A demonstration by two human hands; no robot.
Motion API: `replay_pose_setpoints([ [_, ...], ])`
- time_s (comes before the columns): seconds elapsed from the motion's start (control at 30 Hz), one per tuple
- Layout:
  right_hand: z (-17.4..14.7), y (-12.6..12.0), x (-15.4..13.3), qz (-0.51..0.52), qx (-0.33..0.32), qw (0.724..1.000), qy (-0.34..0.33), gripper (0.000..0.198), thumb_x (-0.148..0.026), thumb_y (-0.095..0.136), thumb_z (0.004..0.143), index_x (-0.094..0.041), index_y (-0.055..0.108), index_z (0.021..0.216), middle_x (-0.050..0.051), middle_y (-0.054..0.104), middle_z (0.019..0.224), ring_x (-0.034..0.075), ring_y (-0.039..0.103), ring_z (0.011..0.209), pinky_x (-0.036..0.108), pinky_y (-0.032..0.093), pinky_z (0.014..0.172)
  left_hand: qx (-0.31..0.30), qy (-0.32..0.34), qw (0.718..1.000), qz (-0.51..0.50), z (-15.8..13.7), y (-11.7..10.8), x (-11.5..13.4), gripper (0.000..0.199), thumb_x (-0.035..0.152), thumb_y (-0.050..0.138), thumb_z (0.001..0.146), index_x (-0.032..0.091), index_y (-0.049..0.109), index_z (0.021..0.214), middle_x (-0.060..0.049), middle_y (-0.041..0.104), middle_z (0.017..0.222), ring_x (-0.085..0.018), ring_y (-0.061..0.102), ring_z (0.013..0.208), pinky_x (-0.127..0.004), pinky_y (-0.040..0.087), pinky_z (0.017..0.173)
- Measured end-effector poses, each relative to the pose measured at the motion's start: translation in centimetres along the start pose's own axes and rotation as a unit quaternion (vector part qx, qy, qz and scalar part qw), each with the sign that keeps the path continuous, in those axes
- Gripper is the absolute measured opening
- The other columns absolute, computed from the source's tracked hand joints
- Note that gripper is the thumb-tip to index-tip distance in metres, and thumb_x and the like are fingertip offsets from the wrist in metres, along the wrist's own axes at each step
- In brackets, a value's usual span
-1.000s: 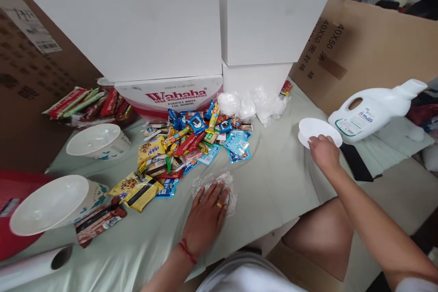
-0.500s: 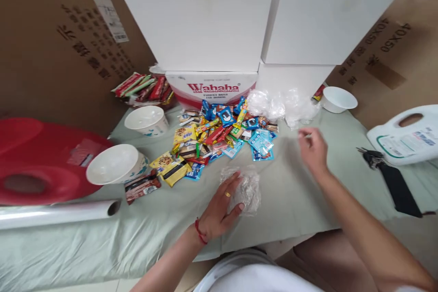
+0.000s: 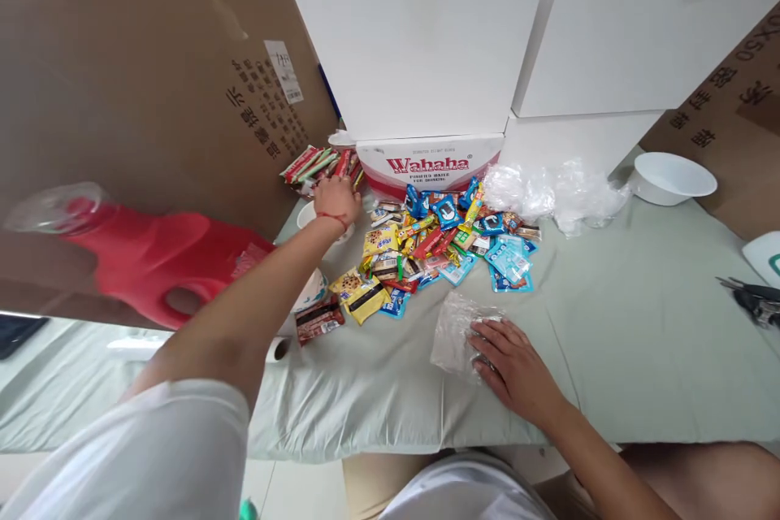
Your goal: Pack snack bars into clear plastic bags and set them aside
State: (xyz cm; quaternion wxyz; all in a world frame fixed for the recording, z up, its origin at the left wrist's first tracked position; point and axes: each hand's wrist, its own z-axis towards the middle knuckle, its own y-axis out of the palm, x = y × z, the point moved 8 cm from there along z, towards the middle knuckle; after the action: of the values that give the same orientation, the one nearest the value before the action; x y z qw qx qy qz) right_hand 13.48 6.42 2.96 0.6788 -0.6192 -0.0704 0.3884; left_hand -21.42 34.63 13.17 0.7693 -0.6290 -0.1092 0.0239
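My left hand (image 3: 337, 201) reaches far out to the back left, at a heap of red and green snack packets (image 3: 305, 165). Its fingertips are hidden among them, so whether it grips one does not show. My right hand (image 3: 515, 361) lies flat, fingers stretched out, on a crumpled clear plastic bag (image 3: 454, 333) near the front of the table. Beyond the bag spreads a pile of small wrapped snacks (image 3: 430, 244) in yellow, blue and red. Under my left forearm, a white bowl (image 3: 306, 215) and a patterned bowl (image 3: 314, 291) are partly covered.
A red jug (image 3: 164, 260) stands at the left, beside a cardboard panel (image 3: 183, 81). White boxes (image 3: 420, 57) rise at the back. Several clear plastic bags (image 3: 548, 191) lie back right, near another white bowl (image 3: 667, 179). Keys (image 3: 761, 305) rest at the right edge.
My left hand has left the plastic bag and moved to the red packets at the back left. My right hand has come down onto the bag. The view has turned left.
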Motion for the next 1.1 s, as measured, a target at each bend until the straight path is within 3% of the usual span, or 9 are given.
replay_pose_setpoints([
  [0.1,0.0,0.0,-0.1,0.004,0.007,1.000,0.009,0.038,-0.028,0.054,0.103,-0.026,0.064,0.140,0.009,0.063,0.147,0.030,0.057,0.136,0.061,0.045,0.117,-0.056,-0.019,0.998,0.014,3.5,2.8,-0.4,0.054,0.026,0.063,0.083,0.004,0.062,0.132,-0.030,0.054,0.145,-0.044,0.047,0.132,-0.054,0.037,0.106],
  [0.2,-0.1,-0.1,0.0,0.007,0.019,1.000,0.019,0.036,-0.027,0.055,0.102,-0.027,0.066,0.137,0.009,0.065,0.145,0.030,0.059,0.134,0.060,0.048,0.115,-0.045,-0.021,0.999,0.008,5.0,4.2,0.4,0.047,0.022,0.052,0.089,0.003,0.064,0.130,-0.032,0.057,0.142,-0.043,0.048,0.132,-0.057,0.034,0.106],
  [0.3,-0.1,-0.2,0.2,0.006,0.027,0.999,0.026,0.035,-0.025,0.054,0.102,-0.026,0.067,0.135,0.009,0.066,0.143,0.029,0.061,0.133,0.059,0.049,0.114,-0.041,-0.029,0.999,0.010,5.7,4.7,0.6,0.042,0.021,0.043,0.094,0.003,0.070,0.120,-0.033,0.066,0.128,-0.043,0.051,0.129,-0.062,0.027,0.108],
  [0.47,-0.2,-0.3,0.4,0.011,0.034,0.999,0.025,0.034,-0.024,0.053,0.103,-0.025,0.067,0.134,0.010,0.067,0.142,0.029,0.062,0.130,0.058,0.050,0.112,-0.054,-0.022,0.998,0.025,5.7,4.1,-0.5,0.036,0.024,0.046,0.095,0.004,0.075,0.099,-0.029,0.074,0.106,-0.042,0.057,0.120,-0.063,0.024,0.106],
  [0.67,-0.2,-0.1,0.5,0.025,0.043,0.999,0.021,0.031,-0.022,0.053,0.103,-0.020,0.068,0.131,0.011,0.067,0.140,0.029,0.060,0.130,0.056,0.049,0.112,-0.003,0.038,0.999,0.002,3.5,0.9,-2.1,0.039,0.026,0.038,0.103,0.010,0.070,0.086,-0.018,0.074,0.103,-0.034,0.047,0.131,-0.058,0.013,0.114],
  [0.77,-0.2,-0.1,0.6,0.034,0.047,0.998,0.026,0.031,-0.022,0.054,0.102,-0.021,0.068,0.129,0.010,0.068,0.139,0.029,0.059,0.130,0.055,0.048,0.113,0.046,0.097,0.994,-0.015,1.7,-1.2,-2.2,0.031,0.026,0.048,0.098,0.015,0.061,0.072,-0.011,0.071,0.091,-0.034,0.048,0.125,-0.061,0.012,0.114],
  [0.93,-0.3,-0.2,0.8,0.050,0.051,0.997,0.036,0.030,-0.022,0.055,0.102,-0.021,0.069,0.129,0.009,0.069,0.138,0.028,0.058,0.131,0.053,0.047,0.113,0.073,0.153,0.985,0.006,-2.2,-5.5,-2.0,0.016,0.015,0.049,0.089,0.016,0.055,0.074,-0.004,0.061,0.088,-0.029,0.045,0.116,-0.064,0.010,0.113],
  [1.1,-0.4,0.0,1.0,0.059,0.050,0.996,0.044,0.030,-0.022,0.054,0.103,-0.022,0.070,0.128,0.009,0.069,0.138,0.029,0.058,0.130,0.053,0.047,0.112,0.135,0.183,0.968,0.103,-6.5,-11.4,-1.2,0.012,0.025,0.052,0.080,0.019,0.052,0.070,-0.005,0.052,0.077,-0.031,0.048,0.102,-0.060,0.025,0.105],
])
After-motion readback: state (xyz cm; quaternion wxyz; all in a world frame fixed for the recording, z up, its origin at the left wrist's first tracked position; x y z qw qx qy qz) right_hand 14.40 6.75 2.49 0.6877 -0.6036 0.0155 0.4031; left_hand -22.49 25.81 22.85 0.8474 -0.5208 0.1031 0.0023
